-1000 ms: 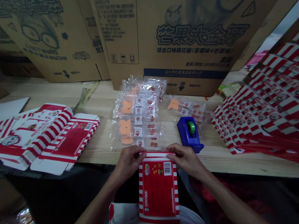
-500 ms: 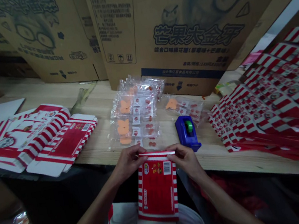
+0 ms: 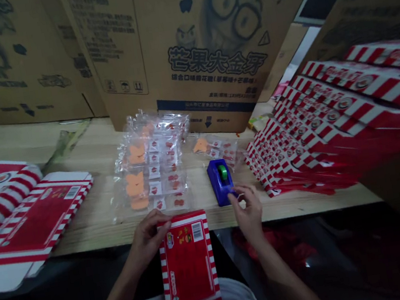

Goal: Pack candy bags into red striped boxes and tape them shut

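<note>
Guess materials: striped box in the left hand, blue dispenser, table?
Striped box: looks like glossy printed paperboard, thin folded walls. Blue dispenser: probably moulded plastic, smooth uniform colour. Table: pale wood or wood-look laminate, visible grain; unclear which.

On the counter (image 3: 84,227), the tape dispenser (image 3: 221,182) sits between the sachets (image 3: 154,174) at left and stacked flat cartons (image 3: 319,142) at right; big boxes (image 3: 184,47) stand behind.

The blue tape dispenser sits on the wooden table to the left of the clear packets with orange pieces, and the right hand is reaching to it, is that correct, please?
Not quite: in the head view the blue tape dispenser sits to the right of the clear packets, not the left. It is on the wooden table, with the right hand at it.
</note>
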The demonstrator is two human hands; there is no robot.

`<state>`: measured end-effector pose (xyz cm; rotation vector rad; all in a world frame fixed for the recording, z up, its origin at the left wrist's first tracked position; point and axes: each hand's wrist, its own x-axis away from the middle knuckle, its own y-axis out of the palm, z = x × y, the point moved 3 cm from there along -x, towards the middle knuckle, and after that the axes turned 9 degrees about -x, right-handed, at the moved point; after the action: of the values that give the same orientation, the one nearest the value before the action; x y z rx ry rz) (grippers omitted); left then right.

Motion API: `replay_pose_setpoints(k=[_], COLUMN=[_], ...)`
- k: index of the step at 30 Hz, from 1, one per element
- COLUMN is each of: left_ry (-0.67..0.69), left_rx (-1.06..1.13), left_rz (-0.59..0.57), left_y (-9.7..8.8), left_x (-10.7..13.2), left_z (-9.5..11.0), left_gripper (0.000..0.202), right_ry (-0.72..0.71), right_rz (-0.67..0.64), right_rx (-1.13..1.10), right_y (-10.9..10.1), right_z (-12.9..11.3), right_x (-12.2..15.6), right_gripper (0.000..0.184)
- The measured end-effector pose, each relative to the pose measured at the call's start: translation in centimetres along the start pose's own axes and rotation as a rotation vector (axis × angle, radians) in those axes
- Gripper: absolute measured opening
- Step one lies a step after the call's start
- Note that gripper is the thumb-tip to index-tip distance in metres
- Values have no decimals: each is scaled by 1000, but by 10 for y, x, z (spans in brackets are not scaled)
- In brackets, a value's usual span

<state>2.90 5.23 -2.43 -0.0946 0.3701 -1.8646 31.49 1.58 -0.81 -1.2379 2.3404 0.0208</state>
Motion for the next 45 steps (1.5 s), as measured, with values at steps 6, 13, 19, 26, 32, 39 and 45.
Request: replay_pose_setpoints(k=[6,13,19,26,32,39,45], left_ry=[-199,-393,-342,-183,-87,101,150], left_rx=[260,446,317,234,-54,-245,-260], left_rz=[94,122,190,143,-228,-525,-597], left_y=[12,23,25,-1,-20,7,17], left_x=[6,14,12,-26,-56,-56,-48], left_z=[-10,-13,-13,22,43,49,49], left_gripper=[15,30,40,25,19,13,15], right_ry=[253,285,316,312,340,209,-39], right_rz=[-30,164,294,250,154,-784,-802], right_rx=[-68,-229,-425,-334,-375,-351,45], right_y=[-8,2,0,-3,-12,32,59], right_z=[40,36,36,61,42,-40,-43], right_x=[-25,-11,30,30,36,27,31], right_gripper=[26,27,21,23,24,25,22])
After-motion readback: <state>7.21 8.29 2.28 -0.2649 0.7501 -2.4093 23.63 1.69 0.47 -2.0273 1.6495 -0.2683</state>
